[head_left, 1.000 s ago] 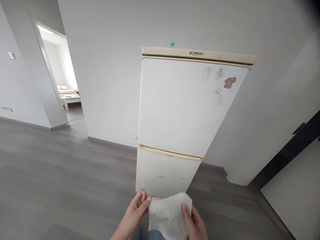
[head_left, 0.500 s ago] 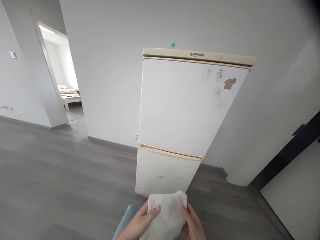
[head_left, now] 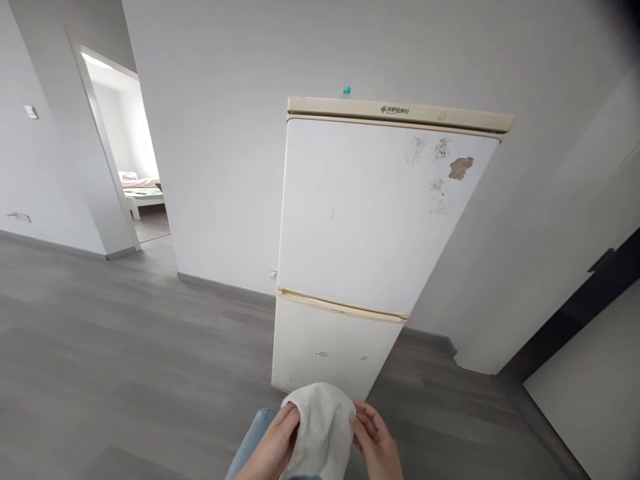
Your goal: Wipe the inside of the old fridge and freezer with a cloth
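**Cloth bunched in front of the fridge**

A white two-door fridge (head_left: 360, 247) stands against the wall, brown marks at its upper right corner (paint chipped, perhaps). Below it, the pale cloth (head_left: 320, 430), spread flatter a second ago, is now gathered into a rounded wad. The left hand (head_left: 273, 443) and right hand (head_left: 375, 443) both curl closed on its sides, apparently shaping it for wiping.

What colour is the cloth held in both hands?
The cloth is off-white, plain and unpatterned, seen in the head view.

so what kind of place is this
Probably a sparsely furnished home: an old white two-door fridge stands on grey wood-look flooring, and an open doorway shows a furnished room beyond.
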